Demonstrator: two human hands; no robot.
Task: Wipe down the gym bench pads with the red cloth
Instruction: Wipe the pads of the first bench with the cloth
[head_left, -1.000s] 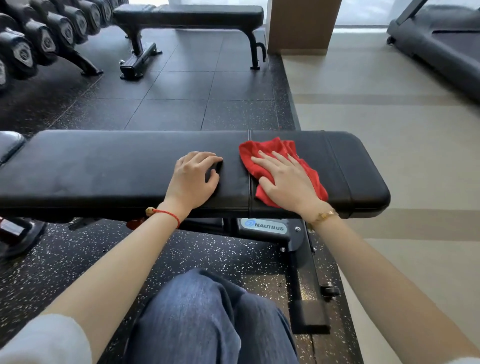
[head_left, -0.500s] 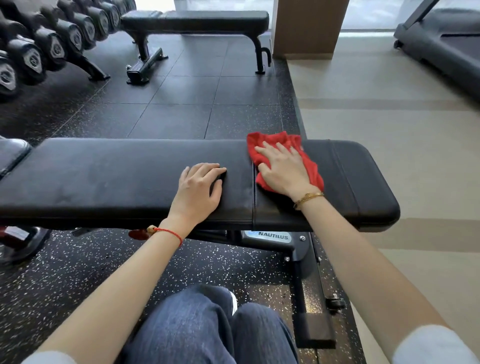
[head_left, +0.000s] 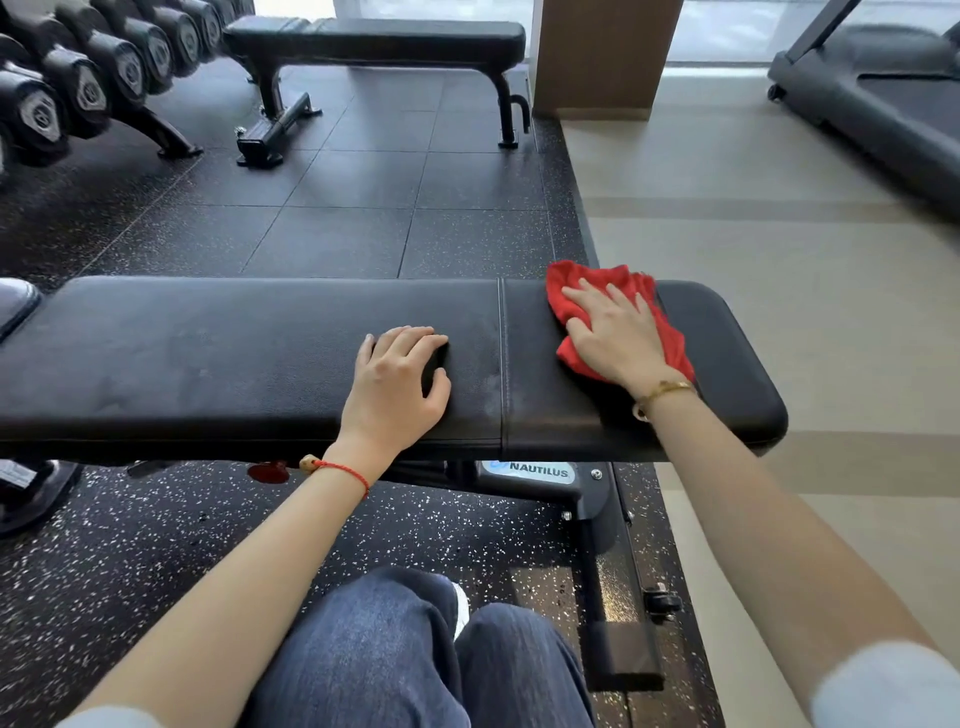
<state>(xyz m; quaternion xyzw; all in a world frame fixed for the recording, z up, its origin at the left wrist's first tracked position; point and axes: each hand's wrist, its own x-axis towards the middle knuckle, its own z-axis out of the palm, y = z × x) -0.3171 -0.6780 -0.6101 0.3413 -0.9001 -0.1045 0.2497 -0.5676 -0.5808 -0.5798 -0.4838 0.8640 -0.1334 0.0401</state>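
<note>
Two hands on bench pad (head_left: 260, 353), right hand (head_left: 618, 338) flat on red cloth (head_left: 670, 332)

Red cloth (head_left: 670, 332) crumpled, spread flat on the short right pad (head_left: 727, 364), over its far edge, partly covered by a hand. Pads black, glossy leather-like, level, end to end: long left pad (head_left: 208, 358), short right pad, seam (head_left: 502, 364) between them. Cloth lies just right of the seam, not touching it. Faint dull smudges on the long pad near the seam.
</note>
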